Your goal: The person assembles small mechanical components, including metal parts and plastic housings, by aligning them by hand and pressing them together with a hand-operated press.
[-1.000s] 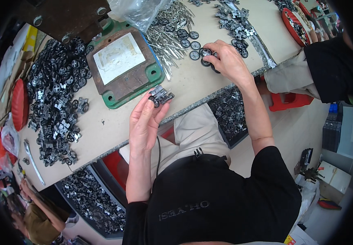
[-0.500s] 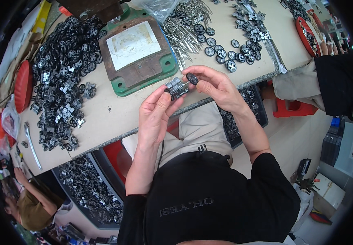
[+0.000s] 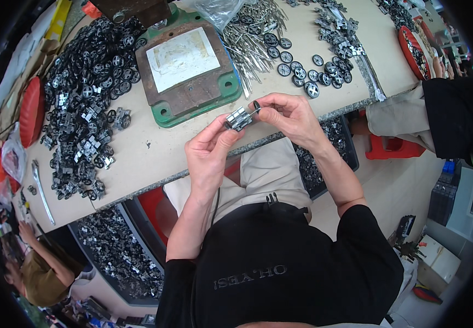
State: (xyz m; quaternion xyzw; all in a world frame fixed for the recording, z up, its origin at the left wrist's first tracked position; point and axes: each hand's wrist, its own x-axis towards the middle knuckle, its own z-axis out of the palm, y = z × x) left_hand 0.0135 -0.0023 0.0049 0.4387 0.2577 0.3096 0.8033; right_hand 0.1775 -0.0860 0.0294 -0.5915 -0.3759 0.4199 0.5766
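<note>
The left hand (image 3: 210,156) pinches a metal bracket (image 3: 239,117) while the right hand (image 3: 288,116) grips a small black wheel (image 3: 257,105), which could slip and drop if misaligned.

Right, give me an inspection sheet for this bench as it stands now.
Surface: pale worktable, crowded toward its far side.
Job's things: small metal bracket pinched in the left hand; black wheel in the right hand, held against the bracket.
Clutter: heap of black wheels and brackets at left; green-based press plate; metal pins; loose wheels; red dish.
Hands: both raised over the table's near edge, each gripping a part.
Cables: thin dark cord below the left wrist.
Surroundings: bins of parts under the table; another person's dark sleeve at right.
</note>
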